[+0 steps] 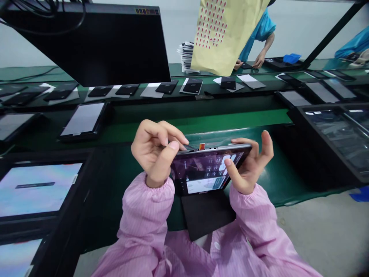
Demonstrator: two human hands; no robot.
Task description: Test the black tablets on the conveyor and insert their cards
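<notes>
My right hand [250, 163] grips a tablet [204, 163] by its right end, thumb on the lit screen and fingers behind. The tablet is tilted up towards me, its lower edge by a black flat pad [207, 215]. A small red and yellow card [202, 146] sticks up from the tablet's top edge. At the upper left corner my left hand [157, 152] is closed, with thumb and fingers bent together. A thin dark piece [190, 147] shows at its fingertips, too small to name.
Black trays with lit tablets [40, 188] stand at the left; another black tray [340, 130] is at the right. Several dark devices on white sheets [192, 86] line the rack behind. A monitor [92, 42] and a yellow sheet [225, 38] hang above. A co-worker's hands [259, 59] are at the back.
</notes>
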